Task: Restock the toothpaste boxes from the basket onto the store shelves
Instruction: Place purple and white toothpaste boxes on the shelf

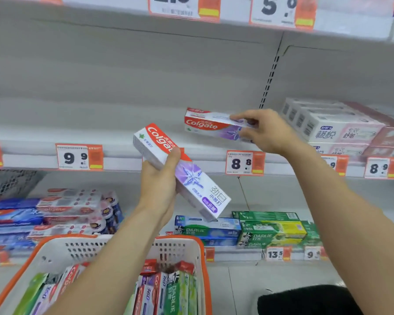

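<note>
Head view, box on the shelf: a white, red and purple Colgate box (214, 126) is sitting just right of centre in the frame, lying lengthwise on the middle shelf (123, 135) above the 8.8 price tag (245, 163).
Head view, box in the air: a second Colgate box (180, 170) is tilting at centre frame, red end up and left, purple end down and right.
Handling: these cartons are looking light and stiff along their length, with glossy faces that could slide; thin card walls would likely dent under a hard squeeze. Taking hold across the narrow faces near the middle seems best.
Right hand (263, 130): it is pinching the right end of the shelf box, fingers along the top, thumb below, narrowly spread to the carton's thickness.
Left hand (160, 180): it is wrapping round the tilted box near its middle, thumb pressing on the printed face, fingers curling behind.
Basket (191, 246): an orange-rimmed white one is waiting at the bottom of the frame, more toothpaste boxes (166, 292) standing on end inside.
</note>
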